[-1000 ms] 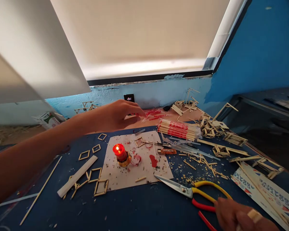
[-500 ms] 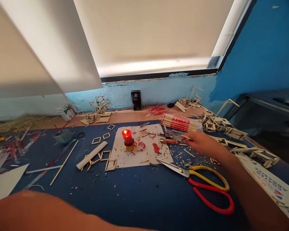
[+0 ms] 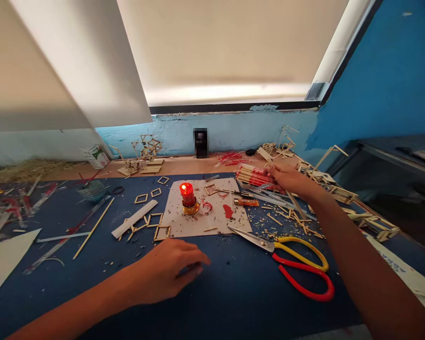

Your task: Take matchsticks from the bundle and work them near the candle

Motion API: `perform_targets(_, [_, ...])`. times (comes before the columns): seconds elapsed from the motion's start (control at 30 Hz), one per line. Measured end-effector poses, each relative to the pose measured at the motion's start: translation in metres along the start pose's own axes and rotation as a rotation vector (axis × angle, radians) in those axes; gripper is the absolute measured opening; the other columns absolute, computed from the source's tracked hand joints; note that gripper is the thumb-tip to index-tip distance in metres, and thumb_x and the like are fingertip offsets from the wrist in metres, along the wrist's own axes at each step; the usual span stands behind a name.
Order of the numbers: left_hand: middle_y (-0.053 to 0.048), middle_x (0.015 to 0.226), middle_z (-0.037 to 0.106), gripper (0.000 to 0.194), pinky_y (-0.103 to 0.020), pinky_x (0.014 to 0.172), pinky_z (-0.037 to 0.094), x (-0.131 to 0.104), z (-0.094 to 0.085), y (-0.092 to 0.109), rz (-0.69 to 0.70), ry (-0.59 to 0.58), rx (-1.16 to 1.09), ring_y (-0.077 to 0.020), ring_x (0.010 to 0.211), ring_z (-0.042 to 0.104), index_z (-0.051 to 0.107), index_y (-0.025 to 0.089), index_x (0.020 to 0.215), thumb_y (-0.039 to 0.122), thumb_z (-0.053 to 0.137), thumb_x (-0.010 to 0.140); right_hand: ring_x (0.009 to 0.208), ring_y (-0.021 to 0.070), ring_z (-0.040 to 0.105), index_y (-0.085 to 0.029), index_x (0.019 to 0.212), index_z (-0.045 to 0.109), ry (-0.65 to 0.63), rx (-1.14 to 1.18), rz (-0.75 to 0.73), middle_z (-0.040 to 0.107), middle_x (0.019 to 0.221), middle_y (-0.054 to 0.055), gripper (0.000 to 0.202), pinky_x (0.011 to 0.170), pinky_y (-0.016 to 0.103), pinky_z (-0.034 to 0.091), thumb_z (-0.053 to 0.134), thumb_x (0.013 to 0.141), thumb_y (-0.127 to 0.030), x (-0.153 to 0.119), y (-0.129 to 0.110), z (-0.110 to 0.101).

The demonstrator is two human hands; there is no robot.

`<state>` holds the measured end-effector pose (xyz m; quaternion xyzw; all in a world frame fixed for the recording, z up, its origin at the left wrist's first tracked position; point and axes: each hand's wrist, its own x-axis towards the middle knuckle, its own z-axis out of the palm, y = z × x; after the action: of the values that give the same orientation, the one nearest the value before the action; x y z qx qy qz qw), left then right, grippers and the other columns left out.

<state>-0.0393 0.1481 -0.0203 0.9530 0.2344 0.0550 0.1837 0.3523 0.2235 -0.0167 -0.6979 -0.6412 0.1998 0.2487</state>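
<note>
Since half a second earlier, right hand (image 3: 286,178) had moved up to the stick bundle (image 3: 252,175), grip pinching a long stick (image 3: 293,200) slanting back toward the person. Bundle lay just left of it. Left hand (image 3: 170,273) rested loosely curled on the surface (image 3: 233,302), farther off.

You can read almost nothing here. The printed card (image 3: 396,267) on the desk (image 3: 233,302) at your four o'clock carries upside-down capital letters, partly hidden by your right arm and too broken to spell out. The small carton (image 3: 96,156) at ten o'clock has printing (green and red) too small to read.
</note>
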Motion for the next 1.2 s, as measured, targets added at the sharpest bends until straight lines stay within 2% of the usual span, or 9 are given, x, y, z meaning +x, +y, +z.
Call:
perform_targets(0.07, [0.000,0.087,0.075,0.021,-0.027,0.068,0.049,-0.003,0.009,-0.024,-0.101,0.124,0.075,-0.0163,0.073,0.070,0.071,0.024,0.100,0.023,0.050,0.100,0.086,0.0242,0.065,-0.021,0.102,0.068,-0.095,-0.041,-0.063,0.072,0.097,0.008,0.043,0.077,0.035,0.050,0.036,0.104,-0.051,-0.005,-0.010,0.014])
perform_targets(0.2, [-0.007,0.095,0.076,0.028,-0.032,0.068,0.048,0.003,0.014,-0.053,-0.284,0.286,0.181,-0.0204,0.073,0.070,0.071,0.018,0.100,0.027,0.044,0.103,0.088,0.0270,0.065,-0.021,0.098,0.067,-0.257,-0.112,-0.163,0.072,0.098,0.011,0.033,0.083,0.037,0.048,0.046,0.101,-0.045,-0.009,-0.021,0.046])
perform_targets(0.37, [-0.004,0.110,0.075,0.019,-0.031,0.074,0.052,0.029,0.017,-0.041,-0.220,0.151,0.166,-0.0233,0.094,0.073,0.073,0.024,0.109,0.026,0.056,0.100,0.095,0.0257,0.066,-0.024,0.108,0.065,-0.384,-0.110,-0.291,0.072,0.108,0.009,0.037,0.083,0.032,0.048,0.038,0.104,-0.048,-0.016,-0.038,0.052])
perform_targets(0.53, [-0.004,0.095,0.072,0.014,-0.036,0.078,0.057,0.052,0.030,-0.033,-0.246,0.093,0.086,-0.0183,0.083,0.070,0.071,0.015,0.096,0.024,0.060,0.100,0.086,0.0231,0.062,-0.023,0.120,0.055,-0.370,-0.110,-0.384,0.068,0.099,0.007,0.035,0.072,0.030,0.043,0.034,0.106,-0.048,-0.028,-0.068,0.048])
perform_targets(0.67, [-0.004,0.094,0.071,0.013,-0.037,0.082,0.057,0.050,0.030,-0.036,-0.268,0.157,-0.030,-0.0183,0.086,0.068,0.068,0.015,0.095,0.022,0.059,0.101,0.065,0.0168,0.049,-0.021,0.086,0.054,-0.394,-0.127,-0.452,0.057,0.073,0.001,0.031,0.059,0.029,0.032,0.040,0.104,-0.043,-0.032,-0.084,0.052])
perform_targets(0.77, [-0.002,0.093,0.071,0.011,-0.029,0.079,0.054,0.044,0.024,-0.036,-0.224,0.217,-0.181,-0.0158,0.084,0.067,0.066,0.019,0.098,0.024,0.057,0.101,0.064,0.0141,0.049,-0.021,0.081,0.054,-0.466,-0.119,-0.489,0.056,0.071,-0.001,0.034,0.058,0.027,0.032,0.041,0.104,-0.042,-0.034,-0.089,0.051])
perform_targets(0.87, [0.000,0.093,0.071,0.011,-0.025,0.074,0.050,0.039,0.019,-0.036,-0.196,0.282,-0.315,-0.0136,0.081,0.064,0.064,0.021,0.098,0.027,0.055,0.102,0.067,0.0143,0.053,-0.021,0.088,0.062,-0.579,-0.174,-0.471,0.061,0.075,-0.001,0.030,0.060,0.025,0.035,0.049,0.100,-0.045,-0.038,-0.088,0.051])
perform_targets(0.97, [0.000,0.090,0.069,0.011,-0.026,0.071,0.047,0.037,0.018,-0.037,-0.243,0.337,-0.395,-0.0146,0.079,0.062,0.063,0.020,0.097,0.027,0.055,0.100,0.069,0.0182,0.058,-0.022,0.086,0.067,-0.678,-0.327,-0.406,0.066,0.079,0.002,0.027,0.058,0.027,0.034,0.070,0.084,-0.048,-0.044,-0.085,0.054])
perform_targets(1.2, [0.002,0.084,0.067,0.011,-0.023,0.064,0.049,0.036,0.022,-0.035,-0.308,0.295,-0.518,-0.0127,0.073,0.065,0.062,0.021,0.099,0.028,0.053,0.100,0.075,0.0250,0.064,-0.019,0.088,0.069,-0.583,-0.646,-0.250,0.069,0.087,0.011,0.016,0.057,0.031,0.031,0.063,0.079,-0.031,-0.044,-0.074,0.060])
